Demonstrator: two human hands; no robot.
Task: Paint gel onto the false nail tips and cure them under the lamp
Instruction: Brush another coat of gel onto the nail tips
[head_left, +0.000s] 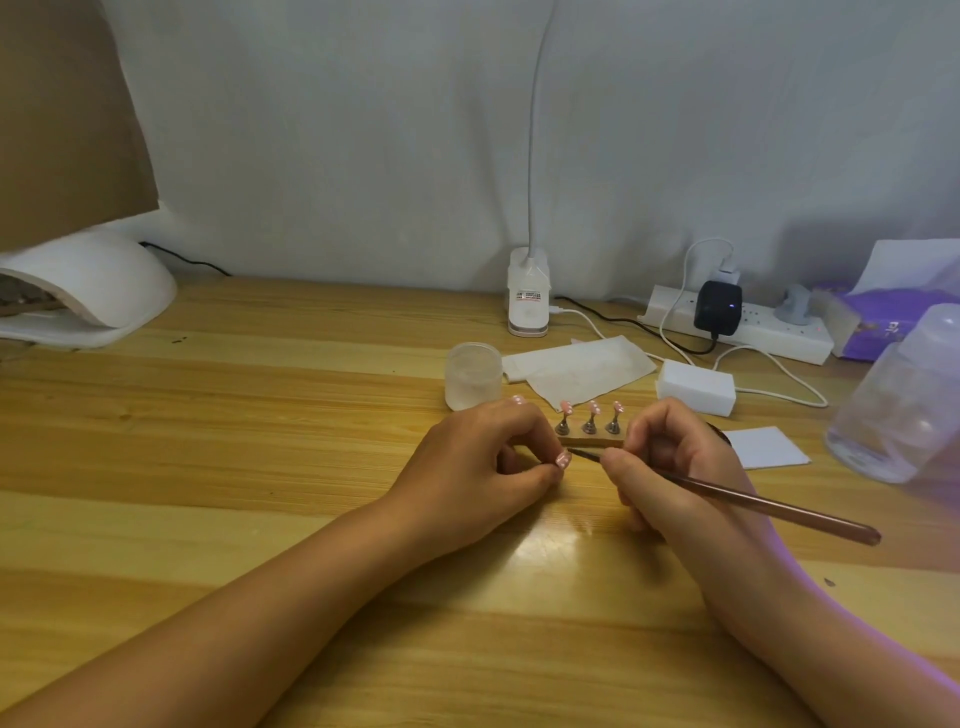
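A wooden table (260, 415) fills the room's foreground, with a white curing lamp (98, 283) at its far left edge and a clear plastic bottle (898, 395) at the right. A power strip (769, 332) and a desk lamp (529, 296) stand against the wall. At the middle, the left hand (478, 467) and right hand (675, 467) sit close together but apart. A frosted jar (472, 376) stands just behind the left hand. The right hand grips a brush (753, 501), its tip just beside what looks like a pink nail tip (563, 459), pinched at the left thumb. Three more nail tips on small stands (592, 408) stand between the hands, just behind them.
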